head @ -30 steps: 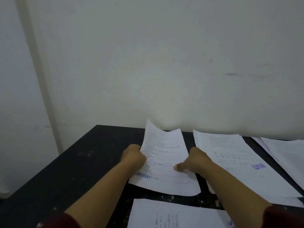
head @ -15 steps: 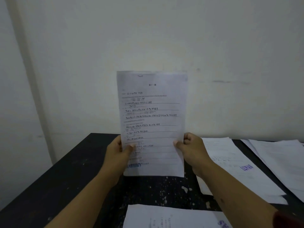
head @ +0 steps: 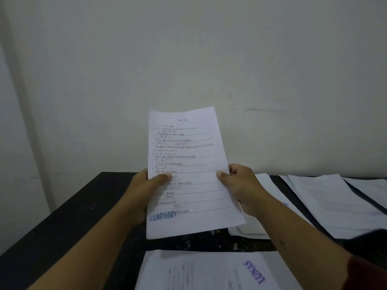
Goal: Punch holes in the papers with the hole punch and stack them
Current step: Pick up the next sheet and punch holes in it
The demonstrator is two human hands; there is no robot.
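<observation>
I hold a white sheet of paper (head: 188, 174) with handwritten lines and a blue stamp near its bottom, raised above the black table (head: 69, 222) and leaning back a little. My left hand (head: 144, 191) pinches its left edge with the thumb on the front. My right hand (head: 240, 185) pinches its right edge the same way. A sheet with a blue stamp (head: 209, 271) lies flat at the near edge, just below the held sheet. No hole punch is in view.
More white sheets (head: 326, 204) lie side by side on the right part of the table, one partly hidden behind my right forearm. A plain pale wall (head: 188, 59) stands right behind the table. The table's left half shows bare dark surface.
The sheet was lifted off the table and held upright in front of the wall. Since then it has come lower and closer to me and tilted slightly.
</observation>
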